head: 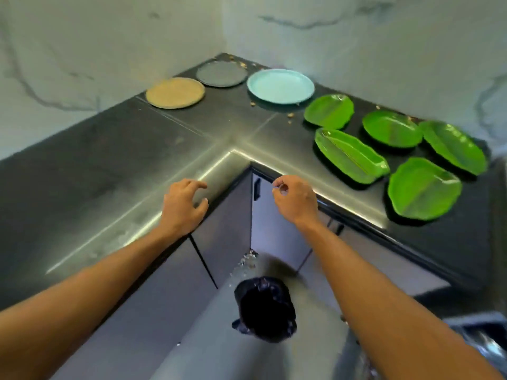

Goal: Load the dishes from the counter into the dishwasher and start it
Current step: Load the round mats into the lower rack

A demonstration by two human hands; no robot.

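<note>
Dark L-shaped counter (82, 165) w/ a marble-look wall (384, 50) behind it; view looks down into the inside corner.

Dishes all lie flat on the counter, none in hand. Back corner, L to R: tan round plate (175, 93), grey round plate (221, 74) just behind and beside it, light-blue round plate (280, 86) near the grey one. On the R leg there are 5 green leaf-shaped plates: back row of three (329, 111) (392, 128) (454, 146), then two nearer the front edge, a long one (351, 156) and a broad one (424, 187). They sit close together; can't tell if any rims touch. Crumbs (289, 115) are scattered around the blue plate and in the back corner.

Left hand (183, 207) is at the counter's front edge near the inside corner, palm down, fingers loosely curled, nothing in it. Right hand (295, 198) is in the air just off the R leg's edge, well short of the green plates, fingers loosely curled w/ thumb and forefinger tips close, nothing visible between them.

Below are grey cabinet doors (274, 215) w/ a dark handle (256, 189). A bin w/ black bag (264, 308) stands on the floor between the forearms. Something shiny at bottom R (482, 341) is too blurred to ID.
</note>
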